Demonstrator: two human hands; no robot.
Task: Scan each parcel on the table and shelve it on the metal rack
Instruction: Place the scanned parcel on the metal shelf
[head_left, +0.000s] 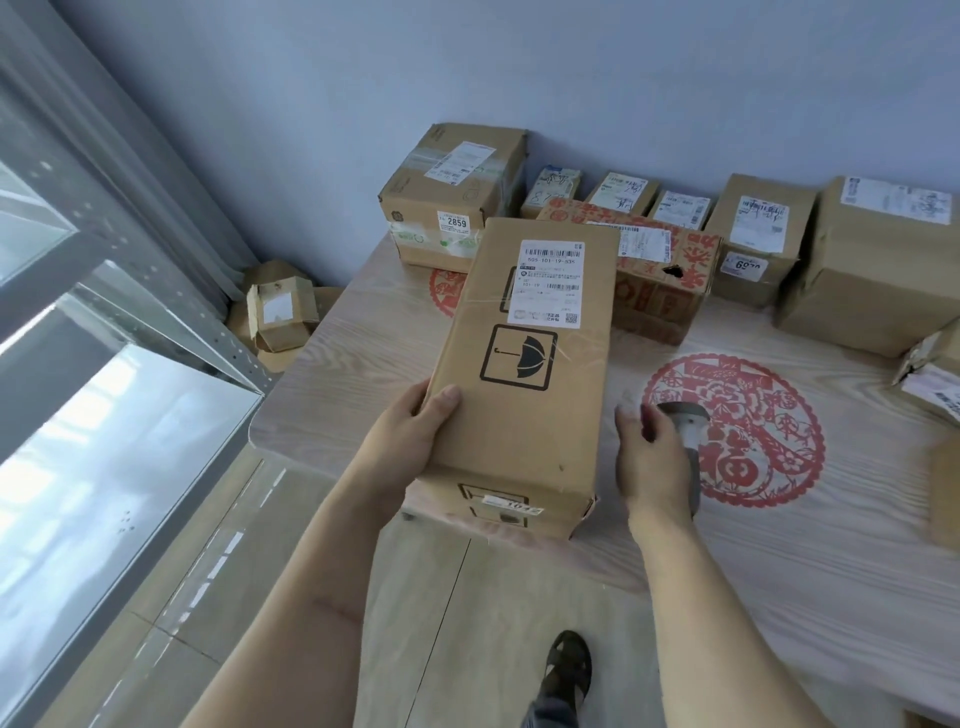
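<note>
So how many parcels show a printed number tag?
3: back-left box, box right of the red-printed carton, and the near end of the long box in the left hand. Others may be hidden.

Bare forearms, no sleeves; dark strappy sandal on foot

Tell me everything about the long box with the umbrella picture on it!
The long box is plain brown cardboard, sealed with clear tape. On top it has a white shipping label with barcodes and a black umbrella symbol in a square frame. Its near end carries a small sticker with digits too blurred to read. It lies lengthwise, near end at the table edge. The left hand grips its near left corner, thumb on top; the right hand is apart from it.
</note>
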